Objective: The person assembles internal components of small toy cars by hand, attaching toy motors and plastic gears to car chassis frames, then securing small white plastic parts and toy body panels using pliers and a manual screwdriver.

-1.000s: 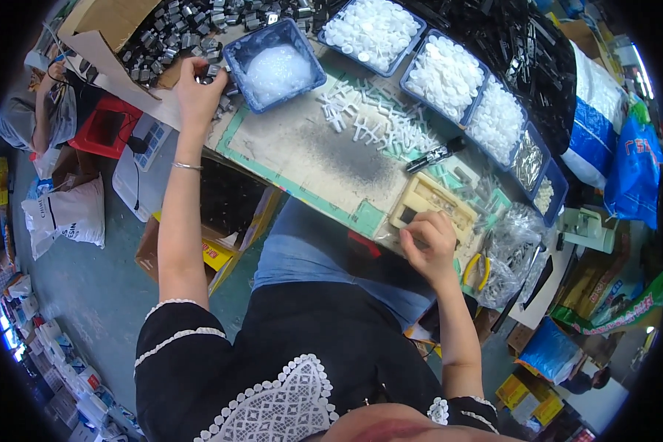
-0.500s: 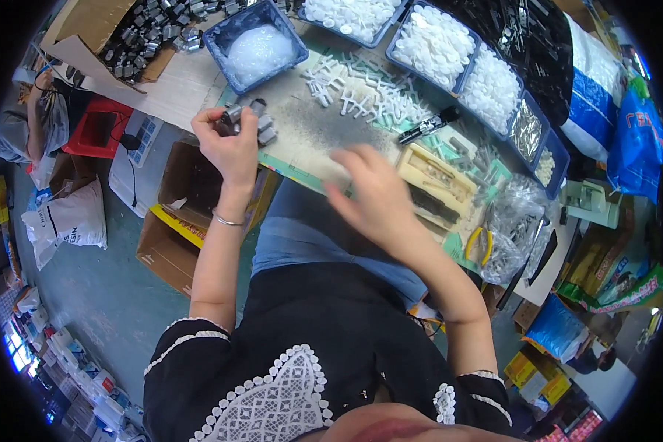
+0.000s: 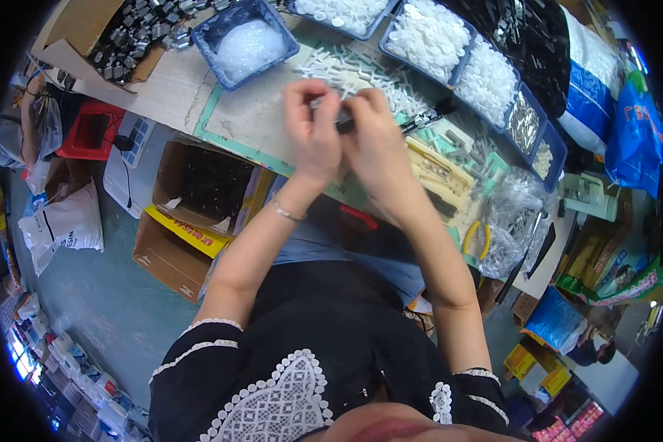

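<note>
Left of tub (image 3: 211, 57): clips (image 3: 136, 37) lay heaped, apparently much left. Right of and below tub: left hand (image 3: 314, 140) curled round grey piece (image 3: 316, 103), mostly hidden; right hand (image 3: 376, 144) met it, pinching dark piece (image 3: 344, 122). Work looked midway, nothing visibly finished. Farther right of tub: sticks (image 3: 323, 68) lay loose; black strip (image 3: 440, 205) sat in cream fixture (image 3: 449, 177).
</note>
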The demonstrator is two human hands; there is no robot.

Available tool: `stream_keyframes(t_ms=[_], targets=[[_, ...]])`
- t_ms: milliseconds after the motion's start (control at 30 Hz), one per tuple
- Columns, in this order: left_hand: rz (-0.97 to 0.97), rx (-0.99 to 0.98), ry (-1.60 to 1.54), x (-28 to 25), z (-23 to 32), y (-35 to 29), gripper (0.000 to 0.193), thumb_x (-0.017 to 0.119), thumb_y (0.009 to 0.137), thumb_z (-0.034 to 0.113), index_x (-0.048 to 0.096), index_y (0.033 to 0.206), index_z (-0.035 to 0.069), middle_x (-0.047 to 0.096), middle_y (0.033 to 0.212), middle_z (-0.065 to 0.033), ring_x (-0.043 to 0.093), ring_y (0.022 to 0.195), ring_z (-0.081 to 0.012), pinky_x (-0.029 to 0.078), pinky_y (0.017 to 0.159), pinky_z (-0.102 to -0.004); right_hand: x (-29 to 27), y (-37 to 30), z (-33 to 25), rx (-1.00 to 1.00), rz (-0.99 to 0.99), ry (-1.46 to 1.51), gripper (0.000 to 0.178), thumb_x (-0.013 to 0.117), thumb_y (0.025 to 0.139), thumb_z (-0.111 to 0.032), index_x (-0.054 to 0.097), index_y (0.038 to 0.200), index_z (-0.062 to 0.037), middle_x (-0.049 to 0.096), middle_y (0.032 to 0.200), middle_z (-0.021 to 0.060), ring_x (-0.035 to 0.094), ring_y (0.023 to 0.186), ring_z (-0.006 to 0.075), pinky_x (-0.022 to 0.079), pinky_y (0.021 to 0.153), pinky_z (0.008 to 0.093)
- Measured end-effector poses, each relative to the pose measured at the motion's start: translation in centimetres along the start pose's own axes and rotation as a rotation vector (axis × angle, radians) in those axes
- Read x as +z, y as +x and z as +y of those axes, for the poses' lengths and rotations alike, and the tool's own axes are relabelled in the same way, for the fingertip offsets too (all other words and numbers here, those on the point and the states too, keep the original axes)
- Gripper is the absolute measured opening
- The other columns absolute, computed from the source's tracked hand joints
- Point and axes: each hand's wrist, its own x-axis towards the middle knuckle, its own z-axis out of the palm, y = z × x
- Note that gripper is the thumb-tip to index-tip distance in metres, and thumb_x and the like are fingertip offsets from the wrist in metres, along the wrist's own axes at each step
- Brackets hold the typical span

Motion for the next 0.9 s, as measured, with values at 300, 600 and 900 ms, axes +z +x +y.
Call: stream_keyframes(t_ms=[300, 600, 900], targets=[[-0.299, 0.607, 0.481, -1.7, 3.3, 4.3, 0.020, 0.053, 0.082, 0.000, 0.051, 0.102, 0.002, 0.053, 0.111, -0.0142, 0.050, 0.105, -0.0239, 0.037, 0.096, -0.0363, -2.3, 1.8, 3.3, 0.173, -0.045, -0.157, 0.035, 0.057, 0.075, 0.001, 0.053, 0.109, 0.0067, 0.049, 0.104, 0.0233, 0.055, 0.091, 0.0408, 0.048, 0.078, 0.0429], [-0.118, 0.574, 1.484, -18.9, -0.7, 22.4, 0.039, 0.061, 0.084, 0.029, 0.054, 0.117, 0.010, 0.055, 0.114, -0.0143, 0.052, 0.103, -0.0297, 0.042, 0.090, -0.0377, -4.4, -0.2, 1.4, -0.009, 0.053, -0.211, 0.027, 0.065, 0.075, -0.004, 0.060, 0.101, -0.0001, 0.055, 0.103, 0.0158, 0.053, 0.094, 0.0315, 0.045, 0.082, 0.0385], [-0.079, 0.229, 1.673, -15.8, 0.7, 19.5, 0.049, 0.059, 0.083, 0.040, 0.051, 0.124, 0.014, 0.060, 0.103, -0.0185, 0.059, 0.091, -0.0394, 0.049, 0.078, -0.0459, -5.0, -2.5, 1.3, -0.026, 0.028, -0.153, 0.018, 0.066, 0.075, -0.004, 0.063, 0.092, -0.0020, 0.058, 0.096, 0.0122, 0.055, 0.088, 0.0290, 0.045, 0.078, 0.0368]])
